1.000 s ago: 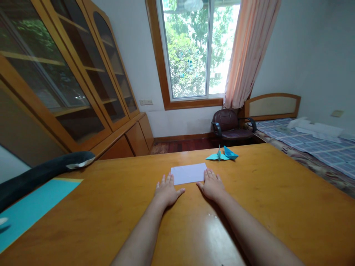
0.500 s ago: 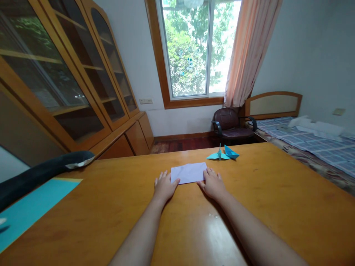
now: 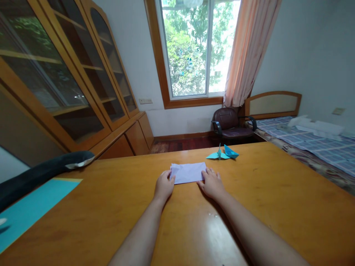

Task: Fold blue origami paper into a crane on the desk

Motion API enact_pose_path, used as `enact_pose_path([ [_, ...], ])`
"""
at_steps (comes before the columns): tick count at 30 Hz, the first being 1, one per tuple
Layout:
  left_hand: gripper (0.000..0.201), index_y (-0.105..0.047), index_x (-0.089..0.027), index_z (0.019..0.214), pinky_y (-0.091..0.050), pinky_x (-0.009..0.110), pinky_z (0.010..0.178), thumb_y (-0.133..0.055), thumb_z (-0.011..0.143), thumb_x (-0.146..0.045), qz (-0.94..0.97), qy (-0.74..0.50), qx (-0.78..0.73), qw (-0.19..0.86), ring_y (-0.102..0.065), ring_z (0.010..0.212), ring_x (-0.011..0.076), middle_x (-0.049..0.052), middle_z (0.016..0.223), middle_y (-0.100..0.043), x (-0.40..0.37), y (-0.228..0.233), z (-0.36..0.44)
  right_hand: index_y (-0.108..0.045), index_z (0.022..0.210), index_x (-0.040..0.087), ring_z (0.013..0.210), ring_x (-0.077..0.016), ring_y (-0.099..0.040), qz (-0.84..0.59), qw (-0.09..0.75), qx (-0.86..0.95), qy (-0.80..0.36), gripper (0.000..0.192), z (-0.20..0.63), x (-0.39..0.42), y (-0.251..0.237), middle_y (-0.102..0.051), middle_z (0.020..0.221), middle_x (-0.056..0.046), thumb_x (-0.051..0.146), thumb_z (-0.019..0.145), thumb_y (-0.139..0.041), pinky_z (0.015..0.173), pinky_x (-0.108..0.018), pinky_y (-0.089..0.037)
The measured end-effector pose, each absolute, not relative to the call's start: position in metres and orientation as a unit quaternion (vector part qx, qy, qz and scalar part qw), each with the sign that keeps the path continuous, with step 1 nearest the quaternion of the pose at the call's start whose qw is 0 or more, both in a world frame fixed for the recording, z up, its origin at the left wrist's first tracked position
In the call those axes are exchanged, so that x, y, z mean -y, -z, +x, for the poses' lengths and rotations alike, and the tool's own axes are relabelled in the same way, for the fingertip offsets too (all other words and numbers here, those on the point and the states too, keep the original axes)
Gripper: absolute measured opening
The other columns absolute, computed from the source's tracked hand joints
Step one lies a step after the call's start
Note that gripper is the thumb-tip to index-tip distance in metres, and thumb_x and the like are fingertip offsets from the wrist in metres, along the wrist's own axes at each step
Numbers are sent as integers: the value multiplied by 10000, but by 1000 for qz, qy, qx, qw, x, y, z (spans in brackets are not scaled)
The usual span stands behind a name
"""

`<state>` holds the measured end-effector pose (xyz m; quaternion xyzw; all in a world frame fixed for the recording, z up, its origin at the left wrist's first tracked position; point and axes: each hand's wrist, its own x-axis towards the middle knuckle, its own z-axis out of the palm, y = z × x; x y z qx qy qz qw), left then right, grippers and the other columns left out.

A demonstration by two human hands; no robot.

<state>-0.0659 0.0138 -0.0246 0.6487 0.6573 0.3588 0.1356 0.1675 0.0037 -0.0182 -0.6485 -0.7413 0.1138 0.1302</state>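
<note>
A folded sheet of pale purple paper [image 3: 188, 173] lies on the wooden table [image 3: 122, 207], its long side running left to right. At its left end my left hand [image 3: 164, 186] is closed on the edge, thumb on top and fingertips curled at the side, partly hidden. My right hand [image 3: 213, 184] rests on the right end with fingers spread and laid on the paper and table. Just beyond it stand two blue folded-paper pieces, a crane [image 3: 218, 155] and a boat-like shape [image 3: 231, 152].
A turquoise sheet [image 3: 36, 207] and a dark padded curved object [image 3: 55, 164] are at the table's left. Past the far edge are a brown armchair [image 3: 227, 122], a bed [image 3: 313, 135] and a glass-door cabinet [image 3: 111, 125].
The fingers of my left hand have drawn in from lying spread to gripping the paper's left edge, which has lifted slightly. My right hand has barely moved.
</note>
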Motion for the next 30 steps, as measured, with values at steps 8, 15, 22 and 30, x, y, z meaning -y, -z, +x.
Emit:
enact_pose_path([
  [8, 176, -661, -153, 851, -475, 319, 792, -562, 801, -289, 610, -395, -671, 150, -636, 854, 222, 96, 911, -692, -14, 24, -67, -479, 1325, 121, 1374, -352, -288, -660, 149, 726, -125, 563, 167, -4, 18, -345, 1481, -220, 409, 844, -528, 1091, -575, -172],
  [15, 200, -611, -177, 843, -475, 302, 747, -512, 820, -350, 541, -510, -643, 187, -641, 798, 208, 65, 854, -685, -19, 24, -75, -350, 1433, 117, 1406, -327, -229, -682, 204, 690, -127, 659, 162, -5, 19, -231, 1541, -186, 378, 848, -506, 1107, -526, -208],
  [22, 215, -544, -200, 866, -472, 300, 697, -455, 854, -395, 444, -575, -681, 92, -616, 742, 197, 49, 808, -642, -21, 20, -90, -337, 1442, 110, 1404, -316, -240, -681, 214, 688, -131, 662, 162, -4, 18, -225, 1546, -172, 355, 849, -499, 1117, -500, -217],
  [30, 229, -573, -196, 1028, -238, 540, 1088, -414, 873, -253, 521, -484, -703, -32, -514, 1183, 292, 142, 1138, -638, -8, 5, -83, -325, 1444, 104, 1413, -310, -221, -671, 239, 691, -124, 667, 161, -4, 19, -224, 1547, -168, 337, 843, -494, 1135, -488, -195],
])
